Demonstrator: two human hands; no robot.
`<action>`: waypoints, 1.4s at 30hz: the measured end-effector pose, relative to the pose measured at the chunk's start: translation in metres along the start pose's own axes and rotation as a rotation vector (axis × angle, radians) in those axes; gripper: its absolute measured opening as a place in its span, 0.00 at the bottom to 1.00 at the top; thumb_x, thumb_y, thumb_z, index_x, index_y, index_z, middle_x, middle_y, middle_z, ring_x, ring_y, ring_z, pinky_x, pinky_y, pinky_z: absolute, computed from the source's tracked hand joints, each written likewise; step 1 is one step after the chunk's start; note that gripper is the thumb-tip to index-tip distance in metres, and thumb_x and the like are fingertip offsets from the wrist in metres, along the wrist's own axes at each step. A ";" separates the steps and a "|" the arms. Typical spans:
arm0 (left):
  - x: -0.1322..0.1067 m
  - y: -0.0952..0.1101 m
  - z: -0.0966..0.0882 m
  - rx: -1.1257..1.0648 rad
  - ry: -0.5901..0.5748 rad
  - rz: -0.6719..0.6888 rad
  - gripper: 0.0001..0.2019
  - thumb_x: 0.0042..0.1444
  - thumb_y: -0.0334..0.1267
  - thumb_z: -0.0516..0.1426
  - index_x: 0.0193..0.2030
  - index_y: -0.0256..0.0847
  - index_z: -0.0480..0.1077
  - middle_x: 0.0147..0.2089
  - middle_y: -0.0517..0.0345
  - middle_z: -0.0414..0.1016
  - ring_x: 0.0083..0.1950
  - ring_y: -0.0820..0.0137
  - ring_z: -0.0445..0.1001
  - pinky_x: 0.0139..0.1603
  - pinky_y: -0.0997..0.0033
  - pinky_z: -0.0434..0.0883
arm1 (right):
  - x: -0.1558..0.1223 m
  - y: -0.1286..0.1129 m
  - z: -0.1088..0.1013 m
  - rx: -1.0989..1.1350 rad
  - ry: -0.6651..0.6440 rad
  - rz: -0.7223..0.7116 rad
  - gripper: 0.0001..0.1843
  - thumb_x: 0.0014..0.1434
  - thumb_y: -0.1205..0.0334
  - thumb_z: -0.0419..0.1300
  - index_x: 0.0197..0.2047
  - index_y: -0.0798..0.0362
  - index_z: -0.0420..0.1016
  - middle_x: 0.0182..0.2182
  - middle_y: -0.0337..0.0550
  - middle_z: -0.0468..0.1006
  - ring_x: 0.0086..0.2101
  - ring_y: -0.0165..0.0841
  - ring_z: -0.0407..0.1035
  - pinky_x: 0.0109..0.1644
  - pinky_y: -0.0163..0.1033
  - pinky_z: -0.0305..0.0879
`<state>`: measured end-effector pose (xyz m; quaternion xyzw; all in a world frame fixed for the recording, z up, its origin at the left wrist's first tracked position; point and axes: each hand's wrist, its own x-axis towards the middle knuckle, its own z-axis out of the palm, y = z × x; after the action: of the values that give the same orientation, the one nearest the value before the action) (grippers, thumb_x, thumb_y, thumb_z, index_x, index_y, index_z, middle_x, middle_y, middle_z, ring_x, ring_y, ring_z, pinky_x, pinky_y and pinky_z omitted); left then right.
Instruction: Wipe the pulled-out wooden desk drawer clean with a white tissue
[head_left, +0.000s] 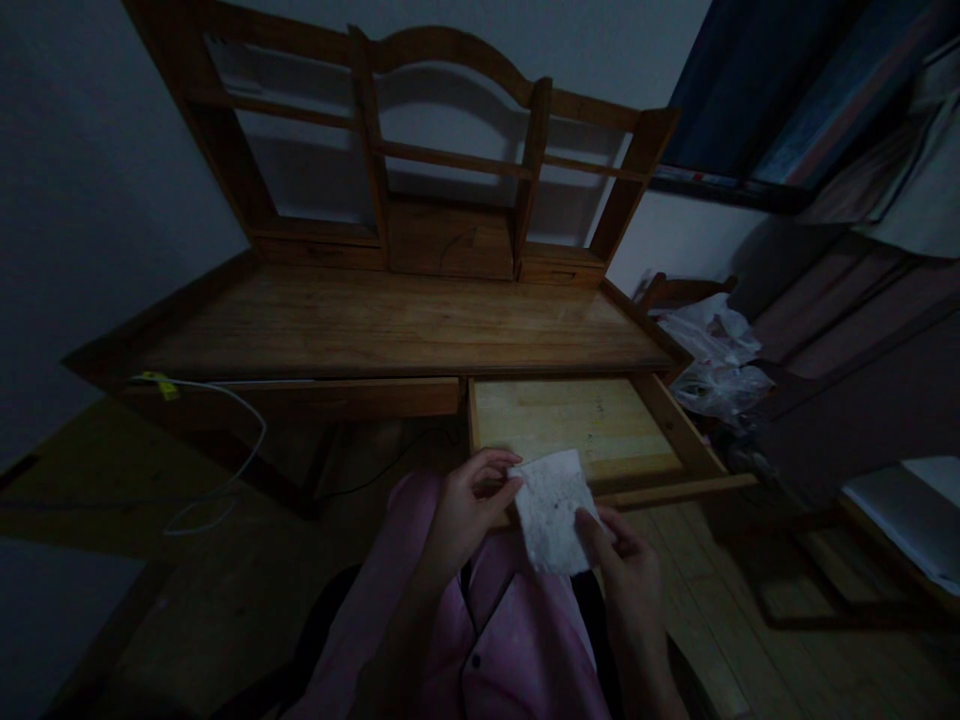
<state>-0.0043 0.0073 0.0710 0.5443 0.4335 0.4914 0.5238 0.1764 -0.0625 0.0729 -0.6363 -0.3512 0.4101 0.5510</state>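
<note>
A white wipe (556,515), folded to a rough square and marked with dark specks, is held up over my lap. My left hand (474,495) pinches its upper left corner between thumb and fingers. On its right edge my right hand (619,545) grips it, thumb on the face towards me and fingers behind. Just beyond the wipe, a wooden drawer (570,415) is pulled out of the desk (420,320). A few small dark marks show on the drawer's pale bottom.
A hutch (450,160) with shelves stands at the back of the desk. A white cable (259,410) with a yellow tag hangs over the left front edge. Plastic bags (712,340) rest on a chair to the right. A low wooden stool (847,560) is at the far right.
</note>
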 end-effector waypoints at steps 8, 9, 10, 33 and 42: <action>0.000 -0.004 0.002 0.001 -0.044 0.060 0.11 0.55 0.37 0.63 0.45 0.41 0.74 0.45 0.54 0.78 0.46 0.69 0.77 0.52 0.68 0.72 | 0.010 0.012 -0.013 -0.028 0.068 -0.008 0.25 0.50 0.45 0.65 0.42 0.58 0.79 0.29 0.43 0.81 0.25 0.34 0.71 0.27 0.34 0.66; 0.000 -0.003 0.001 -0.001 -0.040 0.068 0.11 0.55 0.37 0.63 0.45 0.41 0.74 0.45 0.54 0.78 0.46 0.69 0.77 0.52 0.67 0.72 | 0.014 0.012 -0.020 -0.027 0.130 -0.024 0.24 0.51 0.45 0.65 0.42 0.57 0.78 0.30 0.44 0.80 0.26 0.34 0.71 0.28 0.35 0.66; 0.001 -0.003 0.000 0.001 -0.034 0.071 0.10 0.55 0.37 0.63 0.44 0.41 0.74 0.45 0.54 0.78 0.47 0.69 0.77 0.53 0.67 0.72 | 0.018 0.011 -0.030 -0.035 0.214 -0.056 0.24 0.52 0.45 0.64 0.42 0.57 0.78 0.31 0.44 0.80 0.28 0.35 0.72 0.30 0.35 0.67; 0.030 -0.060 -0.051 -0.066 0.363 0.008 0.13 0.53 0.46 0.62 0.38 0.39 0.77 0.41 0.53 0.80 0.44 0.65 0.79 0.50 0.63 0.75 | 0.043 0.039 -0.070 -0.853 0.230 -0.646 0.21 0.64 0.62 0.50 0.57 0.53 0.75 0.58 0.51 0.73 0.56 0.43 0.70 0.58 0.49 0.69; 0.030 -0.072 -0.040 -0.032 0.307 0.008 0.12 0.56 0.46 0.60 0.39 0.40 0.77 0.41 0.53 0.80 0.44 0.65 0.78 0.48 0.65 0.75 | 0.009 0.033 -0.024 -0.757 -0.025 -0.662 0.24 0.63 0.70 0.48 0.60 0.51 0.72 0.60 0.48 0.71 0.59 0.40 0.66 0.62 0.52 0.66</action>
<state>-0.0370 0.0481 0.0001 0.4562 0.4985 0.5775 0.4581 0.2020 -0.0697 0.0400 -0.6410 -0.6650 0.0647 0.3777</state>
